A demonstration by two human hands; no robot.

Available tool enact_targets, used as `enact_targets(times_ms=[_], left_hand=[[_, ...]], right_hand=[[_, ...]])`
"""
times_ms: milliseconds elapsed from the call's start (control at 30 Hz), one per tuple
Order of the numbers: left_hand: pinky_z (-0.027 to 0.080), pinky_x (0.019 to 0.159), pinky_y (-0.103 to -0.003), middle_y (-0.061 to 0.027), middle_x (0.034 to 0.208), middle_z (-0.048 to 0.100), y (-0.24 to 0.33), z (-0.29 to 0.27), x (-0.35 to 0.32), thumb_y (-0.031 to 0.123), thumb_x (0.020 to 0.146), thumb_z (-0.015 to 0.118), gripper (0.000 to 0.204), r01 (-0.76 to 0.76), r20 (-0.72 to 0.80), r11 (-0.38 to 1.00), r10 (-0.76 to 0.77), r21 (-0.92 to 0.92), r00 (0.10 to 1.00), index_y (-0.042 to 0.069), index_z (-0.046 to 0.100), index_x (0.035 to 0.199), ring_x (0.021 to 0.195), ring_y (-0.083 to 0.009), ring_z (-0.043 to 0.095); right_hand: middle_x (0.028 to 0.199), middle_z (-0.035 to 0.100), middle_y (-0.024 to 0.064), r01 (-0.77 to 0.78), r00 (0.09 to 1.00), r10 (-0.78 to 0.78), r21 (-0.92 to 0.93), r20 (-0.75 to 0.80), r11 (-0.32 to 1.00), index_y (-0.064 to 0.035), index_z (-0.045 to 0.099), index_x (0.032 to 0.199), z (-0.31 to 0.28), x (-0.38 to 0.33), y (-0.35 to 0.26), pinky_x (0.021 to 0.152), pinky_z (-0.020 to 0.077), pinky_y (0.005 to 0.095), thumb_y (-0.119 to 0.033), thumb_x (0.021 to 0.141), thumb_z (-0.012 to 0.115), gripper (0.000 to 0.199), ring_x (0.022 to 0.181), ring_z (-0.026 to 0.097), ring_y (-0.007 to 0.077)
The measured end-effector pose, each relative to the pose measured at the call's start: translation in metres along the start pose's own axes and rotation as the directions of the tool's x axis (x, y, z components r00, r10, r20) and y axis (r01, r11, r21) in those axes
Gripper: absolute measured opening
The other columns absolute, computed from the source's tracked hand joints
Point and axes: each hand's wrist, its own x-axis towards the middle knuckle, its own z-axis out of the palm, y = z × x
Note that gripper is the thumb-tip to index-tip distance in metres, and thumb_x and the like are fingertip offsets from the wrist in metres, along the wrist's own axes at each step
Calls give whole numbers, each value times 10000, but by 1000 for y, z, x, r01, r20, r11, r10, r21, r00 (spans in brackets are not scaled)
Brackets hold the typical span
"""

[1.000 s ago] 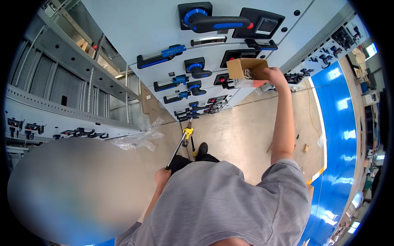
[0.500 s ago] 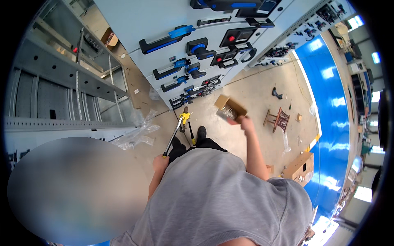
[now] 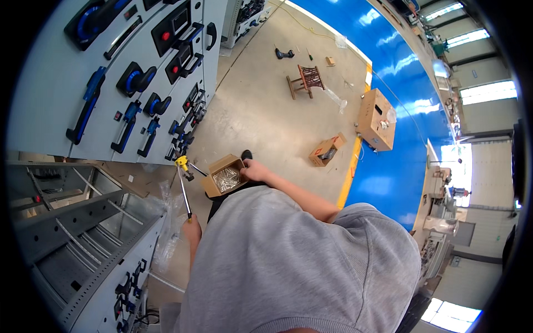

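My left hand point(image 3: 192, 227) is closed round the grip of one long handle of a lever hand riveter point(image 3: 182, 162). Its head is yellow, and its second handle runs down behind the box. With its fingers at the right side, my right hand point(image 3: 252, 170) holds an open cardboard box point(image 3: 210, 187) in front of my waist. Loose in the box lie many thin silvery pieces that look like rivets point(image 3: 227, 180). The riveter's head is just beyond the box's left corner, close to the grey cabinet front point(image 3: 50, 94).
Handles and switches jut from the cabinet. An open metal frame point(image 3: 78, 205) stands at left, with clear plastic film point(image 3: 166, 222) beside it. On the floor are a small woven stool point(image 3: 311, 77), a cordless drill point(image 3: 284, 54), an open carton point(image 3: 327, 150) and a larger cardboard box point(image 3: 377, 119).
My view has turned rightward. The box has come in from the right toward my body and the riveter, still in my right hand. My left hand keeps its hold on the handle.
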Motion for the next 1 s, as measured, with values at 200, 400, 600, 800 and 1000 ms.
enact_targets(times_ms=[200,400,600,800,1000], left_hand=[[500,733,-480,-245,760,685,42,7,-2,495,952,597,603,-42,-65,999,43,19,997,-96,710,906,769,-366,689],[505,659,-417,-132,768,672,81,15,-25,591,998,575,622,-32,78,997,37,-68,996,-19,694,1026,698,-261,641],[543,908,-460,-229,1083,755,155,64,-66,584,987,596,649,-155,-93,967,139,-204,986,-18,722,1195,1045,-380,722],[522,996,-456,-230,1205,727,127,82,-12,780,874,565,840,9,139,992,9,-126,990,59,714,1280,1162,-370,687],[511,1015,-458,-226,1225,720,149,51,-47,799,865,537,859,-61,35,986,67,-157,997,74,712,1290,1177,-374,678]], right_hand=[[1237,691,274,38,999,-38,-126,0,991,48,602,1332,-17,19,3,1024,514,441,-304,878,683,580,1167,661,405],[1174,703,275,191,976,-173,-138,130,972,16,646,1261,-40,32,-25,939,543,479,-313,942,600,460,1089,678,426],[1095,740,233,243,939,-165,-241,301,940,-21,651,1272,-66,38,-34,949,547,456,-393,860,687,556,1055,709,380],[1002,754,243,487,803,-328,-232,498,842,39,703,1173,-35,117,6,861,570,442,-436,844,699,578,965,726,382],[864,735,229,551,784,-452,-142,425,822,51,705,1064,-13,91,-30,683,571,448,-314,836,700,431,765,722,304]])
